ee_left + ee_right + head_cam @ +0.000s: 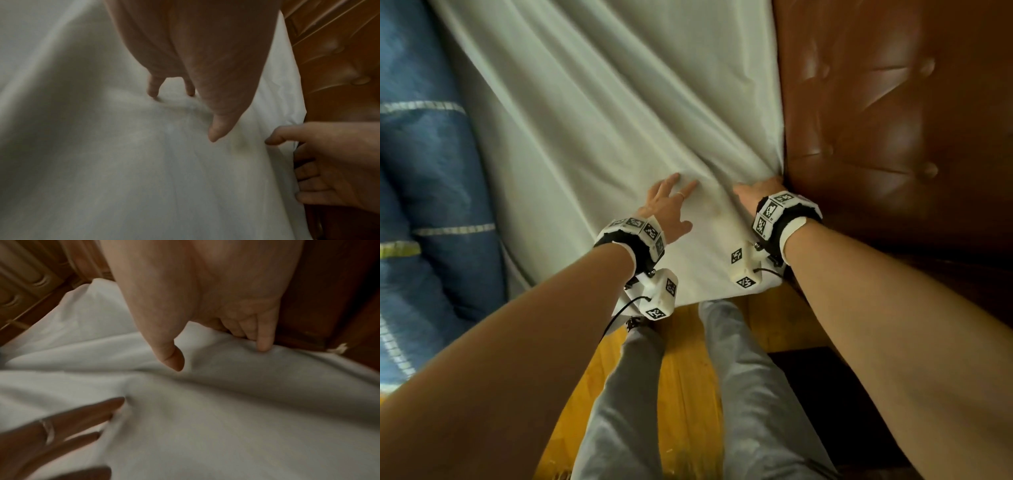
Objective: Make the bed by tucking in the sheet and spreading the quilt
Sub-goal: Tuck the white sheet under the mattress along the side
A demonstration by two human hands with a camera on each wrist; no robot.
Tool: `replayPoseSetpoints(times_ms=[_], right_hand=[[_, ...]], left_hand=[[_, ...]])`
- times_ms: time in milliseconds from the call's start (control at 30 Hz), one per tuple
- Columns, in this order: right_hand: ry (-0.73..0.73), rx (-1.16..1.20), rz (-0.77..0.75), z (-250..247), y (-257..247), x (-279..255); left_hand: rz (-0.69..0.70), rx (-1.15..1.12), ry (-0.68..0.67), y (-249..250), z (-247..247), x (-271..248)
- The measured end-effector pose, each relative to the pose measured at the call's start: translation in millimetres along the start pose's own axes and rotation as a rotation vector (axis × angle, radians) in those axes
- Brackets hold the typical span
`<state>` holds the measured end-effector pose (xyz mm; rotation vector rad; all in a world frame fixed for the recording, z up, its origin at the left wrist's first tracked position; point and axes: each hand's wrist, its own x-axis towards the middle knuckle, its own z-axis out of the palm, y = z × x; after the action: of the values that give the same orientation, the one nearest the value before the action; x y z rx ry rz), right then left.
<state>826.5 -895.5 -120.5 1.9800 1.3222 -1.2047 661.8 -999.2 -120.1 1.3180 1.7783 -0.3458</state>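
We are at the near right corner of the bed, working on the tuck-in step; the quilt has not been spread yet. The pale sheet (599, 113) covers the mattress and runs in long diagonal creases toward that corner, where it bunches against the brown tufted headboard (893, 102).

Our left hand (669, 205) lies flat on the sheet with fingers straight and spread, pressing the cloth down and holding nothing. Our right hand (758, 192) sits just beside it at the seam between mattress and headboard. In the right wrist view its fingers (263, 340) curl down over the sheet's edge into that gap, the thumb resting loose on top; whether they actually pinch cloth there we cannot tell.

The blue quilt (431, 171) lies rolled along the far left side of the bed, well apart from both hands.

Next, we judge, the right hand should push the bunched edge deeper while the left draws the creases taut toward the corner. Then we turn to the quilt.
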Motion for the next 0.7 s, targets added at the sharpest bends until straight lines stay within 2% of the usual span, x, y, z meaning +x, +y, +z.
replayPoseSetpoints(times_ms=[67, 167, 333, 467, 567, 700], right_hand=[[0.053, 0.025, -0.002, 5.3, 2.9, -22.6], [0.016, 0.008, -0.079, 16.8, -1.1, -69.0], [-0.014, -0.002, -0.208, 25.8, -11.3, -173.2], [-0.027, -0.030, -0.322, 38.4, -39.7, -283.0], [-0.045, -0.080, -0.482, 61.7, -77.2, -372.6], [-0.037, -0.191, -0.664, 107.9, -134.2, -468.5]], left_hand=[[-0.013, -0.047, 0.044, -1.7, -5.1, -11.8], [-0.022, -0.095, 0.073, -5.5, -16.4, -45.3], [-0.032, -0.112, 0.095, -37.6, -66.4, -145.6], [-0.068, -0.158, 0.218, -96.0, -117.8, -260.4], [-0.123, -0.181, 0.291, -153.6, -150.2, -357.1], [-0.266, -0.302, 0.435, -241.1, -162.9, -482.2]])
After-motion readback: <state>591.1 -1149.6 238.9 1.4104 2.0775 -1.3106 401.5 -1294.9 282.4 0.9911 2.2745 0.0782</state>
